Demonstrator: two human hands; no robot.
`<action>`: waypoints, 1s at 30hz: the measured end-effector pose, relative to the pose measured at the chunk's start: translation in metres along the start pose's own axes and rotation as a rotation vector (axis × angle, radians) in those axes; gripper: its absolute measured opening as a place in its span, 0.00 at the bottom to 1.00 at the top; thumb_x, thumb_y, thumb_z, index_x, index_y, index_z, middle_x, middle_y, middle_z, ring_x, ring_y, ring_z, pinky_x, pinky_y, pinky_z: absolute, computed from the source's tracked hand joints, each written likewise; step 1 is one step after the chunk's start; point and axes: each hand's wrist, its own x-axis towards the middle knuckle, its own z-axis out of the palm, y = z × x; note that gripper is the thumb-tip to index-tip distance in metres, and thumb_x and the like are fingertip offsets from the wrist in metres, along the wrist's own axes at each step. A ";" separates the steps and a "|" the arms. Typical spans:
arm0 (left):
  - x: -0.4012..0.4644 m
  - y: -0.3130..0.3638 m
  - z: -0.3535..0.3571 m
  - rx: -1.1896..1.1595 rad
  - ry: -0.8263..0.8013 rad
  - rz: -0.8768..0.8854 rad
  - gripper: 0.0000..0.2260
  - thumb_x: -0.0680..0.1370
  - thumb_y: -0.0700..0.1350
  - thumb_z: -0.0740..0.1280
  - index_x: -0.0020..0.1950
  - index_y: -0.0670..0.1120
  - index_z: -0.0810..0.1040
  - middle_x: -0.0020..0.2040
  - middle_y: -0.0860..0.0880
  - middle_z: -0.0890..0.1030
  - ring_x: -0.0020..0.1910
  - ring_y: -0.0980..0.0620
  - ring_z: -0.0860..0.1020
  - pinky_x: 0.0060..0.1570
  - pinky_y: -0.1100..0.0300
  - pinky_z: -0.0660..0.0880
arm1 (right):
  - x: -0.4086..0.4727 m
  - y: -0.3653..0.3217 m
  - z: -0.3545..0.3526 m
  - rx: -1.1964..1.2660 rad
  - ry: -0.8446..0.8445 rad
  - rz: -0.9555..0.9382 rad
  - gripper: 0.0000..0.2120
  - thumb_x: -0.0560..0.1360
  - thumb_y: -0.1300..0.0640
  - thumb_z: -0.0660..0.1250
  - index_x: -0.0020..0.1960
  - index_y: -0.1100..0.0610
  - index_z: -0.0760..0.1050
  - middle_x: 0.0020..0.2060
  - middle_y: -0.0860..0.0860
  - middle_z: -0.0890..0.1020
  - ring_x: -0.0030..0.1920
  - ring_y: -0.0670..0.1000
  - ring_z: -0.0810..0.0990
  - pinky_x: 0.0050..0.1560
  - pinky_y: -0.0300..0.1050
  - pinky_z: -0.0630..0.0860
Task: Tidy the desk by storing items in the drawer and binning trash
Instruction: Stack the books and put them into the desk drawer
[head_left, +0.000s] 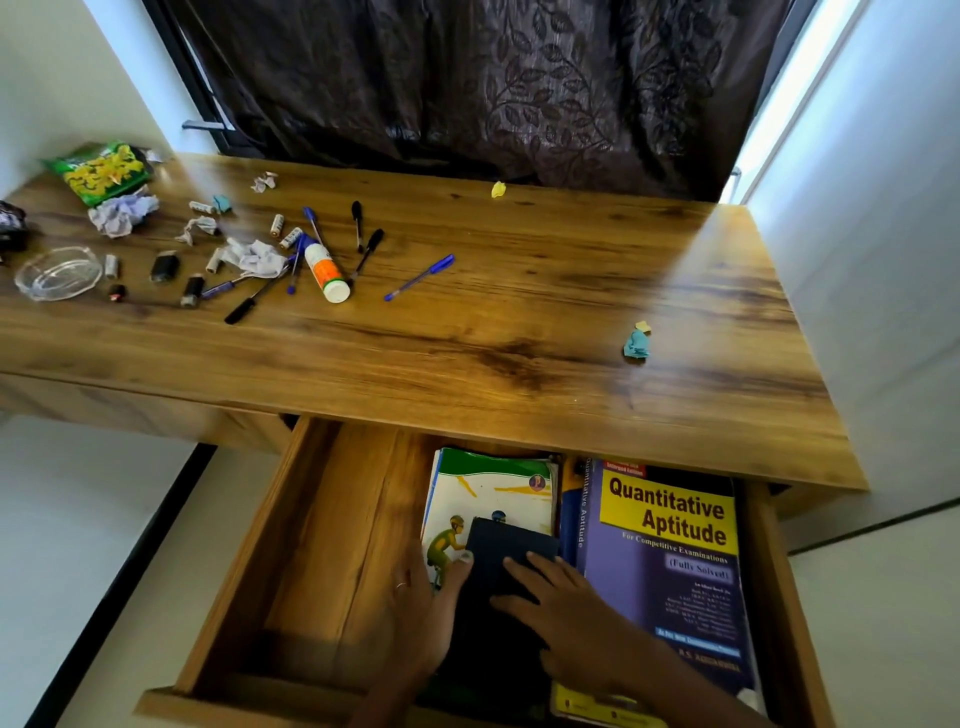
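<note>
The wooden drawer (322, 545) stands pulled out below the desk top (519, 332). Inside lie a purple "Quantitative Aptitude" book (670, 561) at the right and a white picture book (488, 493) beside it. A dark notebook (498, 577) lies on the picture book. My left hand (426, 608) holds the notebook's left edge, thumb on its cover. My right hand (571, 608) rests flat on the cover with straight fingers. On the desk's left part lie several pens (421, 278), a glue stick (324, 270), batteries (278, 226) and crumpled papers (122, 213).
A glass dish (57, 273) and a green snack packet (101, 171) sit at the far left of the desk. Small paper scraps, one yellow (497, 189) and one teal (636, 343), lie to the right. A dark curtain (493, 83) hangs behind the desk. The drawer's left half shows bare wood.
</note>
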 end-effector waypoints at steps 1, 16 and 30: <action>0.000 -0.003 0.001 -0.011 -0.005 0.011 0.38 0.75 0.61 0.63 0.78 0.51 0.47 0.77 0.45 0.54 0.75 0.44 0.55 0.71 0.48 0.55 | 0.000 0.003 0.000 -0.010 -0.010 0.009 0.34 0.75 0.55 0.64 0.74 0.43 0.50 0.76 0.49 0.43 0.75 0.55 0.38 0.66 0.50 0.33; 0.004 -0.031 0.006 0.154 -0.104 0.257 0.37 0.80 0.58 0.56 0.75 0.50 0.32 0.77 0.50 0.37 0.77 0.49 0.43 0.75 0.48 0.47 | 0.004 -0.021 0.032 -0.122 0.070 0.073 0.47 0.72 0.45 0.68 0.75 0.49 0.35 0.67 0.55 0.28 0.68 0.60 0.26 0.65 0.56 0.28; 0.001 -0.028 -0.002 0.280 -0.076 0.323 0.35 0.80 0.57 0.55 0.77 0.44 0.39 0.78 0.46 0.44 0.77 0.47 0.47 0.75 0.50 0.49 | 0.008 -0.027 0.042 -0.108 0.112 0.121 0.48 0.70 0.55 0.71 0.75 0.46 0.39 0.75 0.54 0.36 0.67 0.58 0.26 0.65 0.55 0.29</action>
